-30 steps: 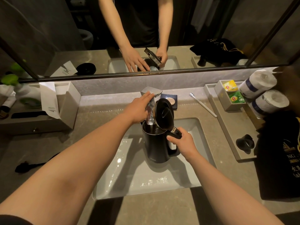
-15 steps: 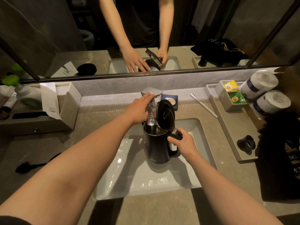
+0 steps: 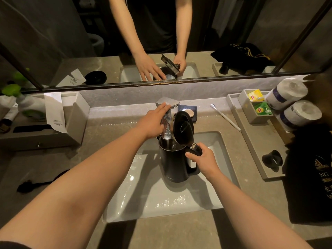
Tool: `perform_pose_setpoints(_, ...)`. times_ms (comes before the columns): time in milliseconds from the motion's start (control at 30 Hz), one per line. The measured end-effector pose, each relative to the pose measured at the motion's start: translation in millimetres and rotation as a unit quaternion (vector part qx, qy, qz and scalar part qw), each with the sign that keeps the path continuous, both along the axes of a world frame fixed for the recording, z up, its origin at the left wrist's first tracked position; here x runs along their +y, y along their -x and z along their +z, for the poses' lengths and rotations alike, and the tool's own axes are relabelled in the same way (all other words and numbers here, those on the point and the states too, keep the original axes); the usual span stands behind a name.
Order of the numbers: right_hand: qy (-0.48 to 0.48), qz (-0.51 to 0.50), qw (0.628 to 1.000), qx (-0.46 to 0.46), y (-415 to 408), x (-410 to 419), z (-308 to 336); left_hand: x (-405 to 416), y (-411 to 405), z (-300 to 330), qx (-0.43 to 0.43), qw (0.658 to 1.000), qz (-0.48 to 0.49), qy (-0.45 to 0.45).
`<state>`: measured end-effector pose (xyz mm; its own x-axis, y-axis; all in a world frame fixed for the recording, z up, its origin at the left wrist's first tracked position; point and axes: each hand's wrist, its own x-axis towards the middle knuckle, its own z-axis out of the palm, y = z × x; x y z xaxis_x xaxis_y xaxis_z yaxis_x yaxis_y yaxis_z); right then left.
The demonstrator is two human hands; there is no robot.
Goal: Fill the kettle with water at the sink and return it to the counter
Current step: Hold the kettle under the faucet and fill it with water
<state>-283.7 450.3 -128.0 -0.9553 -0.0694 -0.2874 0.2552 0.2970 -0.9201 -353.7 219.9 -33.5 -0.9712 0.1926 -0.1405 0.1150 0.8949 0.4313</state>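
Note:
A black electric kettle [image 3: 173, 164] stands inside the white sink [image 3: 143, 203], its lid [image 3: 183, 130] flipped up. My right hand [image 3: 202, 159] grips the kettle's handle on its right side. A stream of water [image 3: 166, 127] runs from the silver faucet [image 3: 167, 104] down into the kettle's mouth. My left hand [image 3: 152, 121] lies flat on the faucet with its fingers stretched out and gripping nothing. The water level inside the kettle is hidden.
A grey tray [image 3: 255, 150] at the right holds a tea-bag box [image 3: 256, 105], two paper rolls [image 3: 292, 103] and a black cup [image 3: 272, 159]. A toothbrush [image 3: 225, 116] and soap dish [image 3: 188, 112] lie behind the sink. A black base [image 3: 36, 184] is at the left; a dark bag [image 3: 310, 173] at the right.
Almost nothing differs. Both hands keep their places, the kettle stays under the faucet, and the water keeps running into it.

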Motion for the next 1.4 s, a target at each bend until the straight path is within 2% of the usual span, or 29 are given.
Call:
perform_pose_setpoints(933,0.013,-0.003,1.000,0.011,-0.5,-0.9,6.0,0.0,5.4,-3.1,0.048,0.999,-0.001,0.018)
perform_pose_setpoints(1400,0.017,0.000,1.000,0.001,-1.9,-1.7,5.0,-1.4,9.0,-4.3,0.024,1.000,-0.006,0.015)
